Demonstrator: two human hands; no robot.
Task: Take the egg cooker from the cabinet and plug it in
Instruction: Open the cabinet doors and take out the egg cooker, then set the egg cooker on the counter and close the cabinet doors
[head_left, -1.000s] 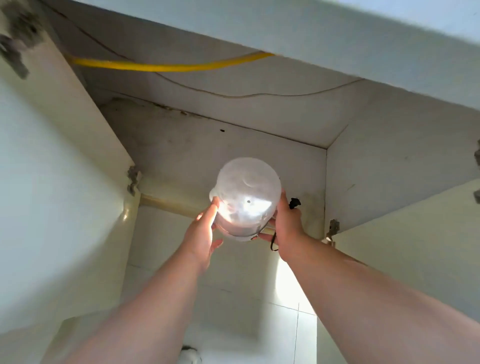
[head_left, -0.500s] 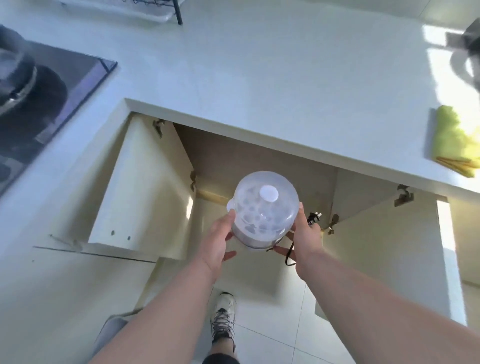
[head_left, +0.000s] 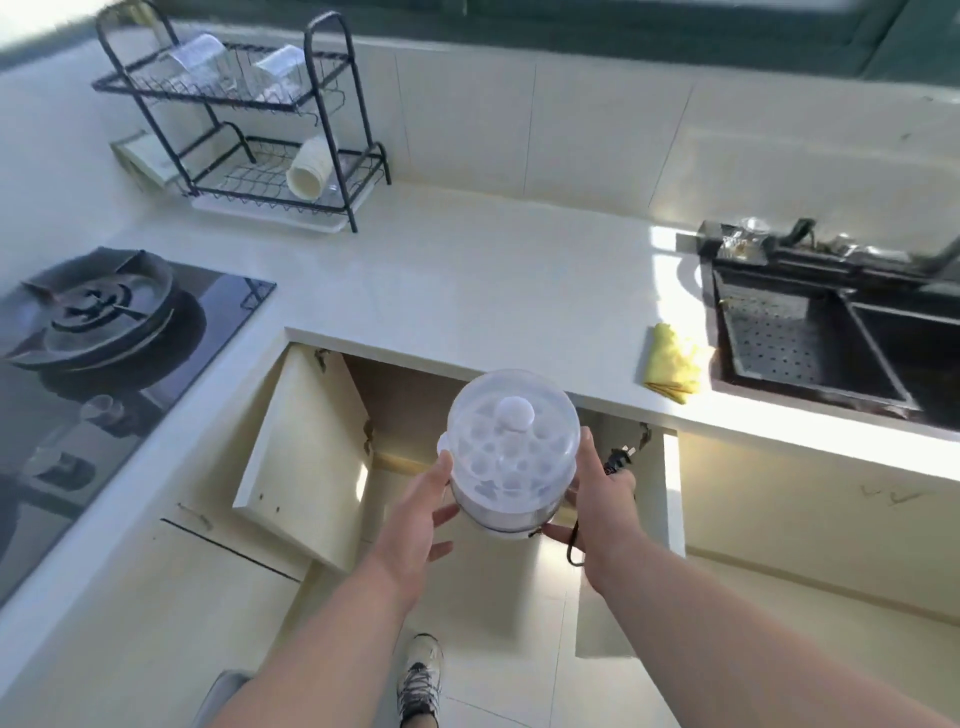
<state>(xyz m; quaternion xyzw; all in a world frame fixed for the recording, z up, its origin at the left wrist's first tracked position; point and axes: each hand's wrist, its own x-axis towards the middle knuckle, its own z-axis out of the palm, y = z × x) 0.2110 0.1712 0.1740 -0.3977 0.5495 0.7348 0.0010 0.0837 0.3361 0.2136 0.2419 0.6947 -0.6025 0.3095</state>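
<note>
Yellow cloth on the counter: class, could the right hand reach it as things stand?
Probably not yet: the right hand holds the egg cooker and plug; the counter beside the yellow cloth looks unobstructed.

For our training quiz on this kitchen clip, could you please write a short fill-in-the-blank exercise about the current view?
1. The egg cooker is held between ____ hands, the left hand and the right hand.
2. The folded cloth lying on the countertop beside the sink is ____ in colour.
3. The cabinet doors under the countertop stand ____.
4. The dish rack is made of ____ wire.

Missing words: two; yellow; open; black
</note>
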